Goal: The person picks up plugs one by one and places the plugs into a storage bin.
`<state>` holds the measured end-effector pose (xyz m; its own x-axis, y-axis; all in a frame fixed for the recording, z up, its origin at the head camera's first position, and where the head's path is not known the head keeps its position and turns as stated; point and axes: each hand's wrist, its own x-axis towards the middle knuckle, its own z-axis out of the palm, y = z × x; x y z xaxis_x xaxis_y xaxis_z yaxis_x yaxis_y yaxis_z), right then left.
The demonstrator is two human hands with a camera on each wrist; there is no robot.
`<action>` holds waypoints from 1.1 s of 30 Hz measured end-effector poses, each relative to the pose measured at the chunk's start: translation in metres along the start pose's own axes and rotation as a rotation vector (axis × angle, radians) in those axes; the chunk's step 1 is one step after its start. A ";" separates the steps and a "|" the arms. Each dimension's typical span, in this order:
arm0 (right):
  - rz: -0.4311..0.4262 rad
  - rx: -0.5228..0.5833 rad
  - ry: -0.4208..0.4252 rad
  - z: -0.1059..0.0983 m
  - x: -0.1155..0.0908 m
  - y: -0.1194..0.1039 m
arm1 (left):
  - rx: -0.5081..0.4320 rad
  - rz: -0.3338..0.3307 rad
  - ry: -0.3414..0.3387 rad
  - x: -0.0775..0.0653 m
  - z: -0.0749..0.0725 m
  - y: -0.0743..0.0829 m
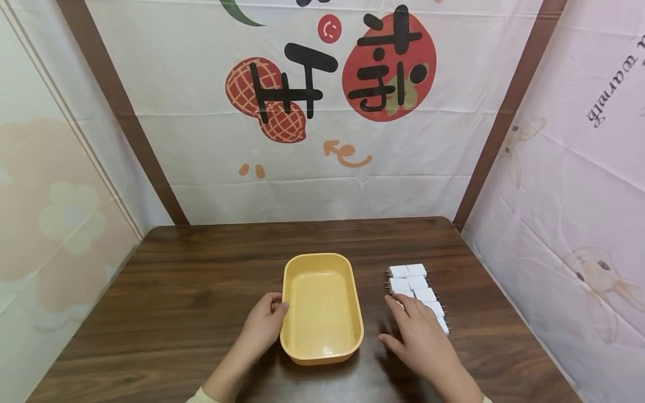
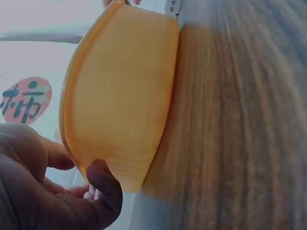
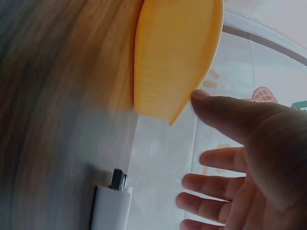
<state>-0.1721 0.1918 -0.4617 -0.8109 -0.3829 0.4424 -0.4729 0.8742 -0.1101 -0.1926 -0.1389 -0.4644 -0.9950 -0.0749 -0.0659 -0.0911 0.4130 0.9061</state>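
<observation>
A yellow rectangular plastic tub (image 1: 321,313) stands on the table, nothing inside it. At its left rim my left hand (image 1: 263,324) holds the side, thumb over the edge and fingers outside; the left wrist view shows the same hand (image 2: 62,187) at the tub wall (image 2: 122,91). On the right, several white charger plugs (image 1: 417,282) with metal prongs lie in two rows. My right hand (image 1: 420,338) hovers over the near plugs, fingers spread, hiding some of them. In the right wrist view that hand (image 3: 254,158) has nothing in its grasp, beside one white plug (image 3: 112,206).
The dark wood-grain table (image 1: 176,302) has rounded far corners. Behind it hangs a white printed cloth (image 1: 201,145), with more printed cloth (image 1: 569,184) on the right and a pale panel (image 1: 55,184) on the left.
</observation>
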 end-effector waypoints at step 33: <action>-0.086 -0.097 -0.223 -0.007 -0.002 0.042 | -0.219 -0.033 -0.049 -0.001 -0.003 -0.009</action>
<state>-0.1882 0.2315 -0.4609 -0.8299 -0.5044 0.2386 -0.5172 0.8558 0.0102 -0.1904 -0.1456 -0.4716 -0.9929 -0.0390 -0.1120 -0.1176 0.2039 0.9719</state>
